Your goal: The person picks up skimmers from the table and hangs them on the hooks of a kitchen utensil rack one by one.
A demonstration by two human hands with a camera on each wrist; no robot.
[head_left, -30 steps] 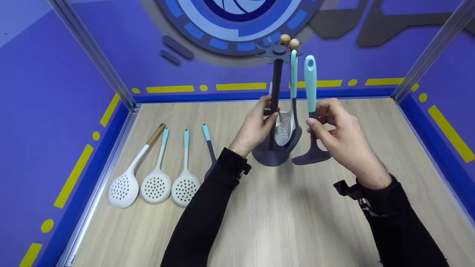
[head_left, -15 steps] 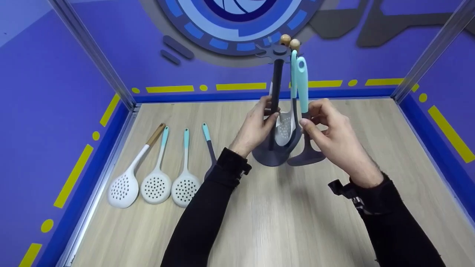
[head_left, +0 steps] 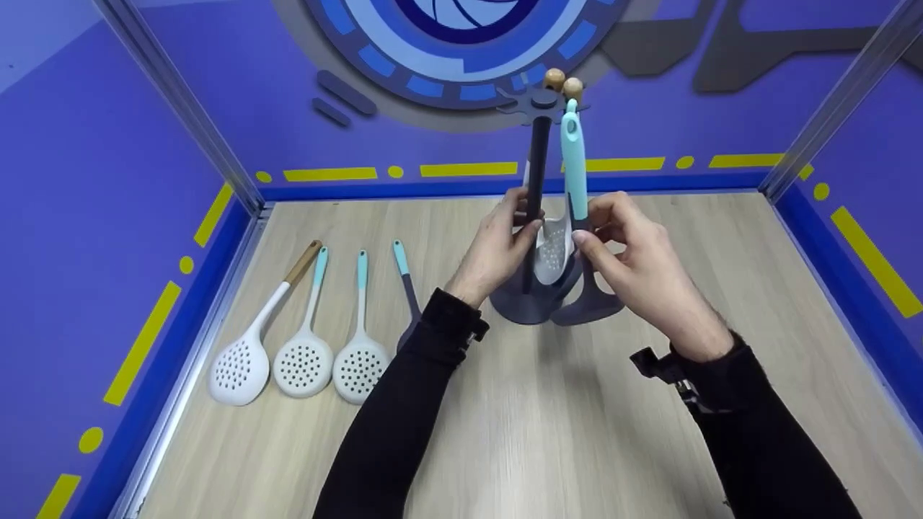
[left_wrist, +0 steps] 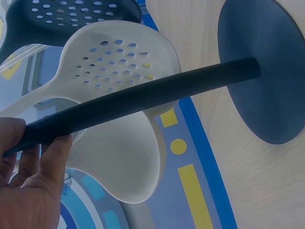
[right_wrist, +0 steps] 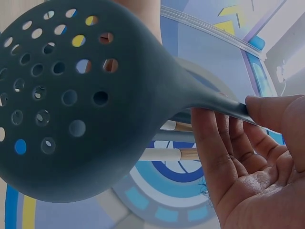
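Turquoise plastic tops the handle of the dark skimmer (head_left: 577,187) that I hold beside the hanging stand (head_left: 516,310), its handle up and its perforated head low, near the round base. What could go wrong, I judge, is a clash up top: the hole in my handle overlaps the turquoise tip of a hanging utensil (head_left: 572,106), and from here I cannot tell whether the two touch. Pushing sideways might knock that utensil off its hook or swing it into the pale slotted turner (head_left: 551,252) behind. A missed hook would leave the weight on my pinch alone, and since I hold below the handle, the skimmer could tilt or twist. A hard shove could also tip the stand, were my other hold to slacken.

As for the grip, my right hand (head_left: 634,263) pinches the skimmer's dark neck, just under the turquoise: thumb on one side, fingers against the other, parted only by the neck's thickness, the palm off it. My left hand (head_left: 494,241) curls round the stand's black post (head_left: 538,166), thumb and fingers closing from opposite sides, steadying it. Below my left sleeve (head_left: 404,404), three pale skimmers (head_left: 303,364) lie well apart from the stand.
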